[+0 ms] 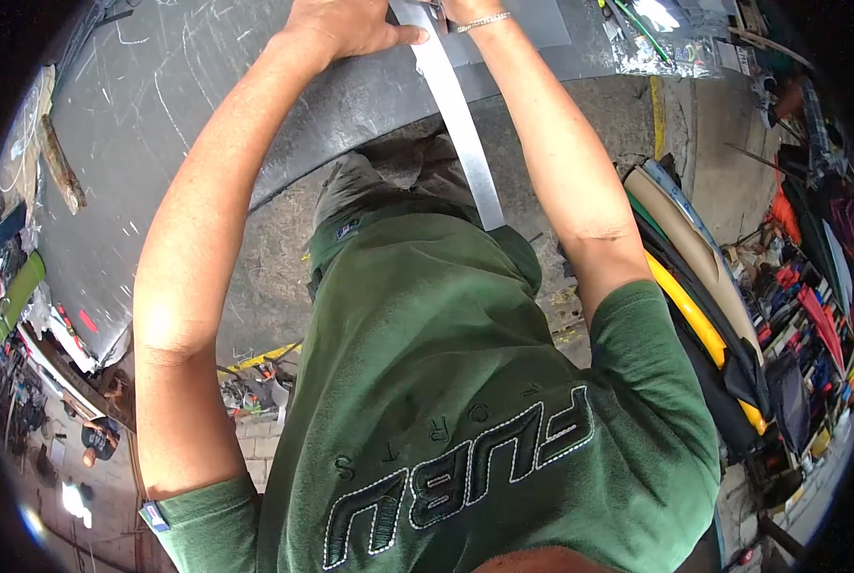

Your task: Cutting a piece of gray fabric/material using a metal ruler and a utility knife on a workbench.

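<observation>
A long, pale metal ruler (458, 115) slants across the near edge of the dark grey worktable (193, 105), and its near end juts out beyond that edge towards my shirt. My left hand (351, 24) lies at the top of the view with its thumb pressed on the ruler; the other fingertips are cut off by the frame. Just right of the ruler is my right hand (473, 10), with a bracelet at the wrist. Its fingers are mostly out of view, closed around a small dark thing I cannot make out. A smooth grey sheet (527, 27) lies under it.
Clear plastic packaging (671, 62) sits at the table's right end. A wooden stick (61, 167) lies at the left. Rolls of material, one of them yellow (690, 310), lean at my right beside a cluttered pile (795, 315). Another person (97, 439) is far off at lower left.
</observation>
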A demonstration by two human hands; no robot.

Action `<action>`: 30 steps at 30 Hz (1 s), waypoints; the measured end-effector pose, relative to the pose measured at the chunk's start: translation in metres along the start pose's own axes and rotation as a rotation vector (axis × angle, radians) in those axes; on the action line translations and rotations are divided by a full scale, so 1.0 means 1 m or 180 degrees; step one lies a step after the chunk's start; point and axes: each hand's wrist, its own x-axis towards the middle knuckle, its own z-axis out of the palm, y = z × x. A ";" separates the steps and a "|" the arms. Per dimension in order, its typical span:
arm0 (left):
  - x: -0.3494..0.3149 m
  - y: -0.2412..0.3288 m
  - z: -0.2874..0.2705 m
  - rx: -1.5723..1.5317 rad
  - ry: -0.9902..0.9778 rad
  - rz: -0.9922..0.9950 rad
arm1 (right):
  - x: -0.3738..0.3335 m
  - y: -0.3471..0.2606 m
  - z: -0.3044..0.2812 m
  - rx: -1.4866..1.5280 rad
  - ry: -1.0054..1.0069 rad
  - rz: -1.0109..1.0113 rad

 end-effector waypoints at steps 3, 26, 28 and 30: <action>0.018 0.042 -0.028 -0.0171 0.0104 0.0270 | 0.012 0.025 -0.047 -0.0059 -0.0339 -0.1040; -0.004 0.073 -0.115 -0.0355 -0.1173 -0.0235 | 0.026 0.018 -0.017 -0.3337 0.0487 -0.3552; -0.001 0.071 -0.108 -0.0367 -0.1123 -0.0176 | -0.008 -0.007 -0.009 -0.0846 0.0154 -0.1501; 0.004 0.072 -0.105 -0.0371 -0.1064 -0.0119 | -0.098 -0.078 0.037 -0.1088 0.0911 -0.0483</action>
